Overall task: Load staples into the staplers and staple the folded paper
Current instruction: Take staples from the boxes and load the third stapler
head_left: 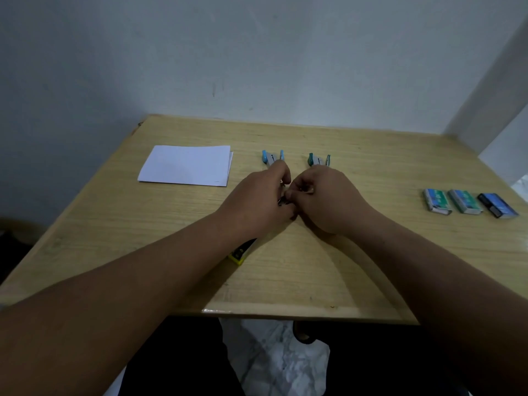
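My left hand point(257, 201) and my right hand point(323, 198) meet fingertip to fingertip above the middle of the wooden table point(371, 267). Both have curled fingers and together pinch a small metal piece point(282, 200), mostly hidden by the fingers. A yellow and black object point(239, 255) pokes out from under my left wrist; I cannot tell what it is. Just beyond the hands lie a light blue stapler point(272, 158) and a teal stapler point(319, 160), partly covered by my knuckles. The folded white paper point(185, 168) lies flat at the back left.
Three small staple boxes sit in a row at the right: two green-blue ones point(437, 202) point(465, 202) and a dark blue one point(497, 205). A wall closes off the far edge of the table, and a white ledge point(503, 155) borders the right.
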